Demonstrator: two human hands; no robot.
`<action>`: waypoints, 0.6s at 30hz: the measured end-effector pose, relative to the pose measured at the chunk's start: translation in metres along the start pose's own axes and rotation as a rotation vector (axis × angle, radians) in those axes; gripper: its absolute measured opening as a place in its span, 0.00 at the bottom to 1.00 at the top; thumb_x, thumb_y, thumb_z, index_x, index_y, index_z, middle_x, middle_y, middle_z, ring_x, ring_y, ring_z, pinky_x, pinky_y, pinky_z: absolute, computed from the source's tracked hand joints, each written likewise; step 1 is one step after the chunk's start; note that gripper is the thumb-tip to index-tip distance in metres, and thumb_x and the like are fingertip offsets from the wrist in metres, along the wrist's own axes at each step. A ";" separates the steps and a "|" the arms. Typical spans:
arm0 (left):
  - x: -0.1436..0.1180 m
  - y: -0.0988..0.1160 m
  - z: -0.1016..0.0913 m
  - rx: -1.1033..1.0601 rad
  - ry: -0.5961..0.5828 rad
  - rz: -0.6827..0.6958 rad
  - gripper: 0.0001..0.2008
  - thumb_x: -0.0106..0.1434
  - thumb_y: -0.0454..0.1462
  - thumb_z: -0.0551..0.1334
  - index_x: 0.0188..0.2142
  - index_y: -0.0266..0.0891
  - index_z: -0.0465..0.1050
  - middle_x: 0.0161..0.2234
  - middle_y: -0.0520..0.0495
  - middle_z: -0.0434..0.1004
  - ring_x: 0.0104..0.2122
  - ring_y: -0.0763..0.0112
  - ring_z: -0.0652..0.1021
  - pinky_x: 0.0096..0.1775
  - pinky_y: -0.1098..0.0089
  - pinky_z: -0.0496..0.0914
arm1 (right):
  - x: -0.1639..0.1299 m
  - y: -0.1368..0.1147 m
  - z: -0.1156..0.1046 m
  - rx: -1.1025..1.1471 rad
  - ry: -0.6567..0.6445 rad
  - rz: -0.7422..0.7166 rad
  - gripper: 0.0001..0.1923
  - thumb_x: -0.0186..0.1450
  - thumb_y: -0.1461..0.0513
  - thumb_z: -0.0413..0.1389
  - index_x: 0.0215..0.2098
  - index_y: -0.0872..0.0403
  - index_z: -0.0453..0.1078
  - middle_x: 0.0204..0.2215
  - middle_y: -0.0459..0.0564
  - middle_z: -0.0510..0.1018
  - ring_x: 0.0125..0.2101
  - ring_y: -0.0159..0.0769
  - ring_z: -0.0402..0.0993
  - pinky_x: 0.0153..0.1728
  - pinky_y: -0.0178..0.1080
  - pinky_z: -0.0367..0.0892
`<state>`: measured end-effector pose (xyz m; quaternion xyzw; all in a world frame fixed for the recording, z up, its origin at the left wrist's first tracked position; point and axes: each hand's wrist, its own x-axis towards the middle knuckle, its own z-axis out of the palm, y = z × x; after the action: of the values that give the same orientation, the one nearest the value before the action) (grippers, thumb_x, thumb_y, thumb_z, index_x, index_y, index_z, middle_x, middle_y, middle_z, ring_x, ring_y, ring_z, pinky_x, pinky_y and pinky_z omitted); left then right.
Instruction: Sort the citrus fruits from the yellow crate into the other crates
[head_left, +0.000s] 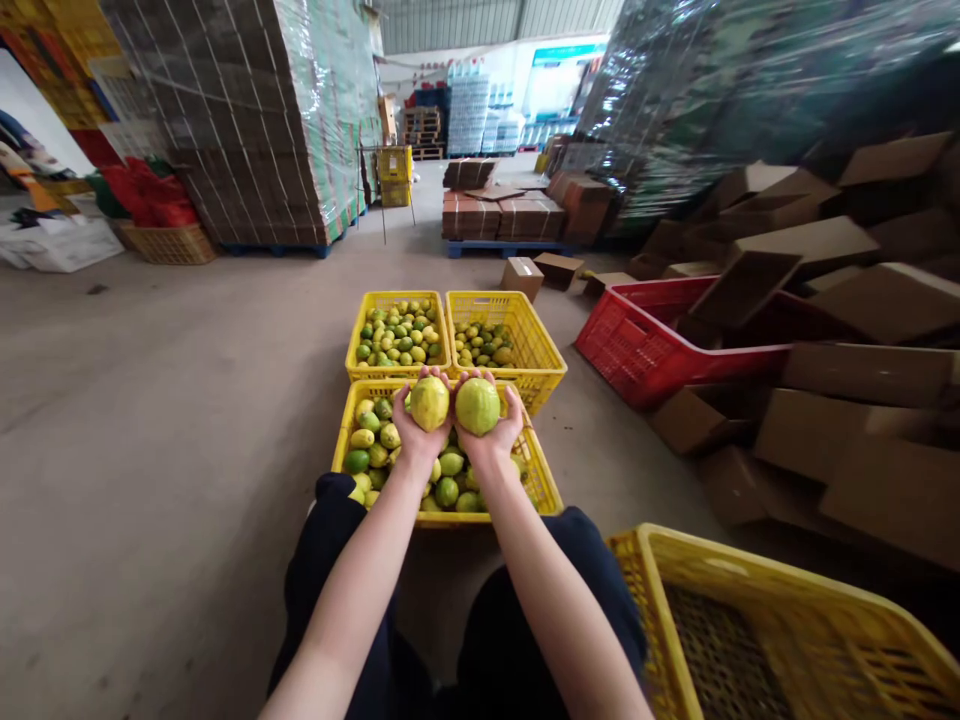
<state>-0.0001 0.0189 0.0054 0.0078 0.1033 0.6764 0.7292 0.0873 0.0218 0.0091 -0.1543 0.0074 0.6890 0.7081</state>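
My left hand (417, 432) grasps a yellow fruit (430, 403) and my right hand (496, 432) a green fruit (478, 405), side by side at frame centre, palms up, just above the near crate (541, 488) of fruit. Both fruits look nearly round; I can't tell a long axis. Two more yellow crates (541, 347) sit just beyond. A red crate (637, 345) and cardboard boxes (862, 400) crowd the right; an empty yellow crate (787, 630) fills the lower right.

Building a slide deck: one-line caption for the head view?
Left hand holds a yellowish fruit, right hand a greener fruit, above a yellow crate of fruit.
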 end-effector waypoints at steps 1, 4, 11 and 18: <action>0.001 -0.001 0.000 -0.007 -0.011 0.001 0.10 0.62 0.38 0.55 0.40 0.40 0.73 0.36 0.48 0.79 0.40 0.72 0.79 0.47 0.71 0.73 | 0.001 0.001 -0.001 -0.003 -0.003 -0.003 0.10 0.56 0.57 0.54 0.35 0.50 0.72 0.29 0.44 0.81 0.33 0.35 0.78 0.43 0.41 0.74; 0.003 0.000 -0.002 0.085 -0.003 0.033 0.10 0.60 0.38 0.56 0.40 0.42 0.72 0.36 0.49 0.79 0.41 0.73 0.79 0.48 0.70 0.73 | 0.004 0.003 -0.003 -0.014 -0.012 -0.008 0.08 0.55 0.58 0.54 0.32 0.50 0.71 0.28 0.44 0.80 0.32 0.35 0.78 0.43 0.40 0.74; 0.003 0.004 -0.001 0.287 0.081 0.105 0.10 0.60 0.42 0.56 0.37 0.43 0.72 0.38 0.48 0.79 0.45 0.71 0.78 0.49 0.68 0.73 | 0.005 0.007 -0.006 -0.070 -0.083 0.011 0.07 0.51 0.58 0.58 0.29 0.49 0.70 0.28 0.41 0.80 0.34 0.35 0.79 0.45 0.40 0.75; 0.000 0.005 0.003 0.282 0.074 0.093 0.12 0.60 0.42 0.56 0.39 0.42 0.74 0.44 0.46 0.78 0.51 0.68 0.76 0.49 0.69 0.73 | 0.001 0.009 -0.005 -0.016 -0.075 0.035 0.06 0.53 0.61 0.56 0.31 0.50 0.71 0.30 0.43 0.81 0.37 0.36 0.79 0.47 0.42 0.74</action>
<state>-0.0049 0.0198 0.0096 0.0900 0.2237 0.6879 0.6846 0.0791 0.0215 0.0027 -0.1339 -0.0218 0.7065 0.6946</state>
